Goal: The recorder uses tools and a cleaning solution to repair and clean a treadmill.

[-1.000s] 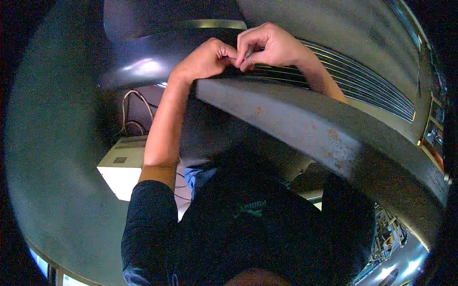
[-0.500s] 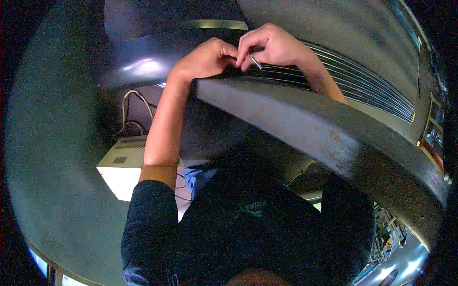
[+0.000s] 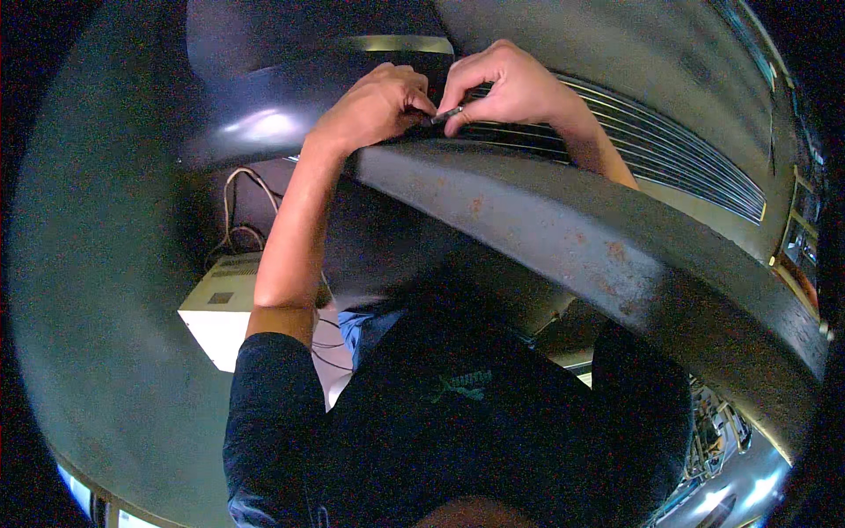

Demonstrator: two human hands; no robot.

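Progress: a small, slim dark piece (image 3: 446,115) is in hand at the upper middle of the frame, just above the near end of a rust-spotted grey beam (image 3: 528,216). It is not released or set down; the handling looks mid-way, by my judgement. A row of thin bright parallel strips (image 3: 678,150) already lies in place, running toward the right edge; whether the piece belongs with them cannot be told. Nothing visible marks the work as finished.

Pose: right hand (image 3: 509,84) arches in from the right, wrist bent, thumb and forefinger pinching the piece. Left hand (image 3: 374,106) comes up from lower left, knuckles uppermost, fingers curled, thumb and forefinger meeting beside the piece's left end; cannot tell whether they grip it. The hands are near each other.
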